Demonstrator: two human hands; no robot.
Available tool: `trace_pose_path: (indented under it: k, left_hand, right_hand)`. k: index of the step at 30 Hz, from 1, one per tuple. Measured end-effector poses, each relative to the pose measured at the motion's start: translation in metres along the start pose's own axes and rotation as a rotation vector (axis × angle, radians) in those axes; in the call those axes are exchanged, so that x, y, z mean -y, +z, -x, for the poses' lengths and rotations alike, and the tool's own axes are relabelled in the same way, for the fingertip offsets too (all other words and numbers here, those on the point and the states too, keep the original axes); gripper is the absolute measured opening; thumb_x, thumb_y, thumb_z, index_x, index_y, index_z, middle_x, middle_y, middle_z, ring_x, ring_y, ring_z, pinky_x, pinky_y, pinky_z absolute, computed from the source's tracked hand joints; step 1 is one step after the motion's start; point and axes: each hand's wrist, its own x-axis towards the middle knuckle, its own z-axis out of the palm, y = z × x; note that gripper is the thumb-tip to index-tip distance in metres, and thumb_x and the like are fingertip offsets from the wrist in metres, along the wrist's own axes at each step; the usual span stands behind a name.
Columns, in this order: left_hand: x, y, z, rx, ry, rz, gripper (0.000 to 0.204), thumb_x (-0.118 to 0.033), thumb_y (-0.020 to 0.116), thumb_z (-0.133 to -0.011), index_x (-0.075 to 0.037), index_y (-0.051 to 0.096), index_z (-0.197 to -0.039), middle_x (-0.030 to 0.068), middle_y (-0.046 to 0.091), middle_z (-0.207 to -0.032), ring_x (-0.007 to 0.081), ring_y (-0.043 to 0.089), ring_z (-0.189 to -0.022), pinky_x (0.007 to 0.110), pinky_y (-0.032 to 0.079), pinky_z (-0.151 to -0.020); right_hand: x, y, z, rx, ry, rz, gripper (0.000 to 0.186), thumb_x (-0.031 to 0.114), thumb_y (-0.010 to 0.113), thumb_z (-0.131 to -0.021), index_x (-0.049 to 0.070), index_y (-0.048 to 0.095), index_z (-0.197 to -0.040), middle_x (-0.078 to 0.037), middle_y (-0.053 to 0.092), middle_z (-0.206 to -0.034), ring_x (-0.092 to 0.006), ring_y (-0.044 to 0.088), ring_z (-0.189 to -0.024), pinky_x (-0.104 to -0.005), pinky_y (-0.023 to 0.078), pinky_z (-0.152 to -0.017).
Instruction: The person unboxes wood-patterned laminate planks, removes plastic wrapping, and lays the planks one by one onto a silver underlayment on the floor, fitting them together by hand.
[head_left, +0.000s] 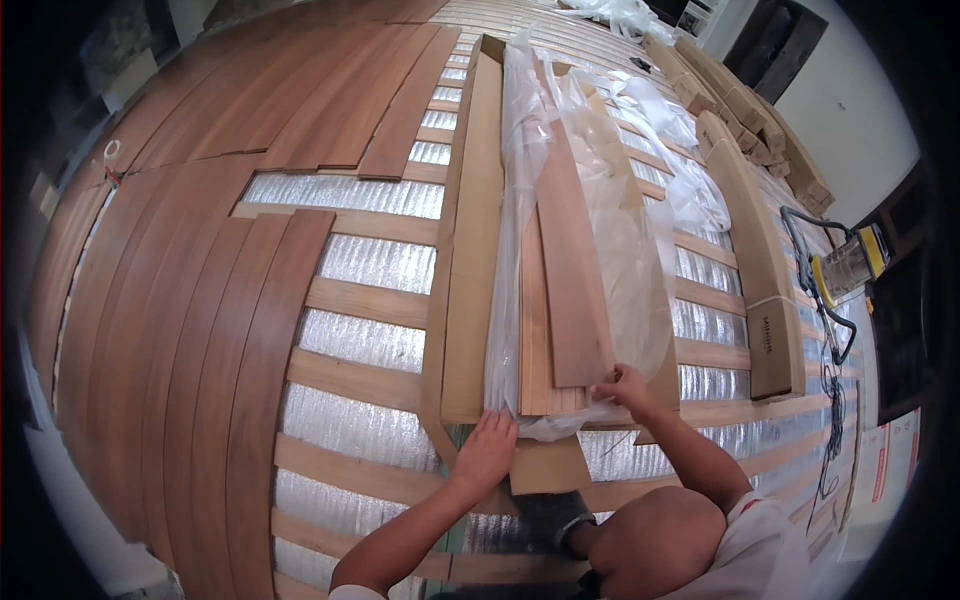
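An opened long cardboard box (pixel 466 300) lies before me, lined with clear plastic wrap (pixel 632 250) that is folded back. Inside is a stack of reddish-brown wooden floorboards (pixel 535 330). The top floorboard (pixel 578 290) sits askew over the others. My right hand (pixel 625 390) is closed on the near right corner of that board, thumb and fingers pinching it. My left hand (pixel 487 448) rests at the near left corner of the box, fingers stretched out against the plastic and the box edge. A cardboard end flap (pixel 550 466) hangs down between my hands.
Laid floorboards (pixel 180 330) cover the left side. Wooden battens (pixel 365 298) run over silver foil (pixel 370 262) beneath the box. At right lie a closed long carton (pixel 755 270), more cartons (pixel 735 95), loose plastic (pixel 690 190), a yellow-black vacuum cleaner (pixel 850 265) and a black cable (pixel 832 430).
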Motion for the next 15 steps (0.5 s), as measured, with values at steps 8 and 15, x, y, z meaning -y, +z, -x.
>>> trace_pose_path:
  k: [8,15]
  left_hand:
    - [0.029,0.007,-0.006,-0.142,-0.326,0.918,0.052,-0.034,0.058,-0.091,0.005,0.052,-0.125,0.0202,0.059,-0.122,0.0291,0.056,-0.112,0.036,0.041,-0.100]
    - [0.027,-0.047,0.003,-0.013,-0.764,1.249,0.052,-0.042,0.055,-0.093,0.004,0.056,-0.118,0.0179,0.063,-0.112,0.0252,0.059,-0.106,0.035,0.045,-0.090]
  right_hand:
    - [0.047,-0.011,0.023,0.206,0.038,-0.159,0.030,0.030,0.062,-0.091,0.003,0.059,-0.103,-0.008,0.065,-0.089,-0.0173,0.066,-0.079,-0.0289,0.051,-0.074]
    - [0.025,0.085,0.092,0.838,0.184,-0.312,0.041,0.027,0.063,-0.091,-0.003,0.051,-0.117,-0.015,0.065,-0.101,-0.0245,0.064,-0.101,-0.0351,0.052,-0.087]
